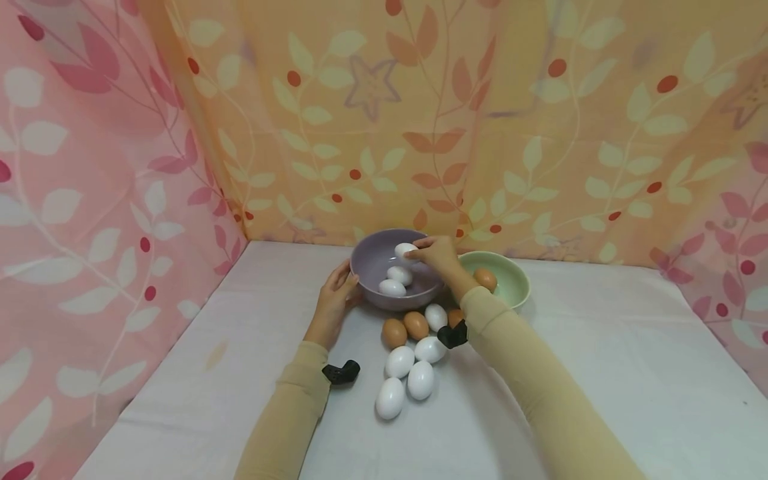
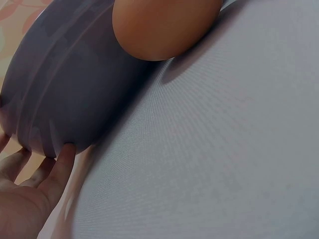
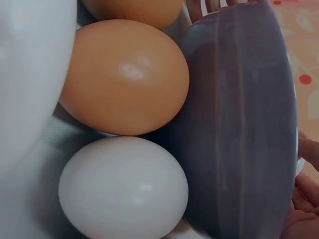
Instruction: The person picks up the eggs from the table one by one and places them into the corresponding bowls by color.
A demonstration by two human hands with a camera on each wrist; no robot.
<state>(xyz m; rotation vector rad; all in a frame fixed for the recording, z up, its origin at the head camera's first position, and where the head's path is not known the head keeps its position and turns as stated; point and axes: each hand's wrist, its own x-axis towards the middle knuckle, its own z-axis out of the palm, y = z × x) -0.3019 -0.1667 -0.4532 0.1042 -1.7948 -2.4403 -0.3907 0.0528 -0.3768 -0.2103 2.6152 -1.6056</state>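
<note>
My right hand (image 1: 440,257) pinches a white egg (image 1: 405,252) over the far part of a purple bowl (image 1: 372,263). Two more white eggs (image 1: 393,288) lie inside that bowl. On the bowl's left side, my left hand (image 1: 336,297) rests with its fingertips against the outer wall; the left wrist view shows those fingers (image 2: 62,169) spread and touching the wall low down. Just in front of the bowl are brown eggs (image 1: 394,333) and a white egg (image 3: 124,189), close by its side. Part of the right hand (image 3: 304,199) shows past the rim in the right wrist view.
A pale green bowl (image 1: 513,283) with a brown egg (image 1: 485,280) stands right of the purple one, partly behind my right forearm. Several white eggs (image 1: 421,380) lie nearer on the white-covered table (image 1: 198,373). Patterned curtains (image 1: 372,147) hang at the back and sides.
</note>
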